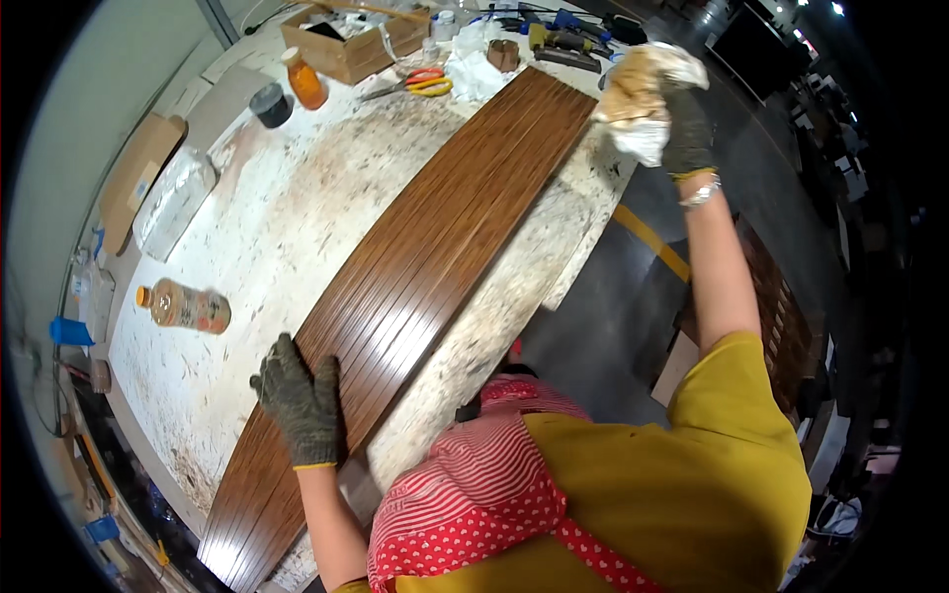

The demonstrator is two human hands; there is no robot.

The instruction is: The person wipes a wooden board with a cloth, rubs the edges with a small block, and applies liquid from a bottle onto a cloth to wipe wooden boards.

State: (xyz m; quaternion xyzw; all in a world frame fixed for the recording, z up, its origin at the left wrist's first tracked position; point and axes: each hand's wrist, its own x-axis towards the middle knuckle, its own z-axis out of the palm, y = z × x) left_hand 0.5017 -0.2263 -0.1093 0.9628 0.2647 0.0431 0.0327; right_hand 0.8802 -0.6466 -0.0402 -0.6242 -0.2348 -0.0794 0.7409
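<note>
A long brown grooved wooden panel (pixel 425 267) lies diagonally across a stained white worktable (pixel 267 247). My left hand (pixel 300 400), in a dark knit glove, presses flat on the panel's near part with fingers spread. My right hand (pixel 677 114), also gloved, is raised beyond the panel's far right end and clutches a crumpled, stained white rag (pixel 641 94). The rag hangs just off the table's right edge, close to the panel's far corner.
A plastic bottle (pixel 185 306) lies on its side at the table's left. At the far end stand an orange bottle (pixel 304 81), a dark cup (pixel 270 105), a cardboard box (pixel 351 44), scissors (pixel 420 84) and tools. Dark floor (pixel 633 287) runs to the right.
</note>
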